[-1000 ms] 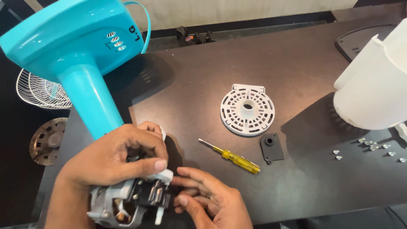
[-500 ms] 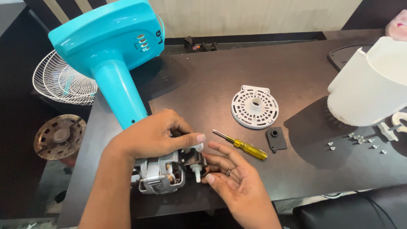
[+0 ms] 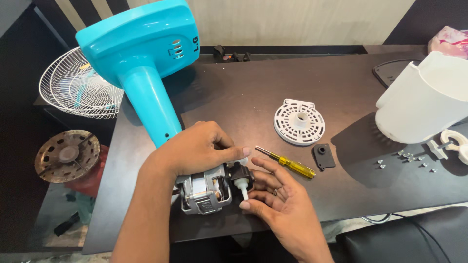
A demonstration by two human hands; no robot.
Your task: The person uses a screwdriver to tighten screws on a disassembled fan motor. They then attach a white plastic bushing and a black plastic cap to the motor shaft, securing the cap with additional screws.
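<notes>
A: Containers first. What stood on the bench [image 3: 253, 92]?

B: One white housing [image 3: 419, 102] at the far right, tipped so its open mouth faced up and away; I could not tell what was inside. Just beside it lay a white clip [image 3: 451, 145] and a scatter of small screws [image 3: 407, 159].

A: And the motor [image 3: 204, 187]?

B: It lay on its side at the near edge of the bench, silver metal frame with copper windings showing, and a black block [image 3: 240, 173] at its right end carrying a short white shaft [image 3: 242, 189].

A: The hands?

B: The left hand [image 3: 197, 151] was clamped over the top of the motor, fingers [image 3: 234, 153] curled and pressed together onto it. The right hand [image 3: 280, 204] lay palm up beneath the shaft, fingers spread, the thumb tip touching the shaft's end.

A: Any labels or markings?

B: Dark lettering and a row of slots on the edge of the turquoise base [image 3: 141, 39], which lay tilted at the back left with its stem slanting down toward the motor. A yellow-handled screwdriver [image 3: 287, 163] sat just right of the hands, a round white vented cover [image 3: 299, 122] and a small black plate [image 3: 323, 156] beyond it, and a wire grille [image 3: 73, 90] off the bench's left.
</notes>
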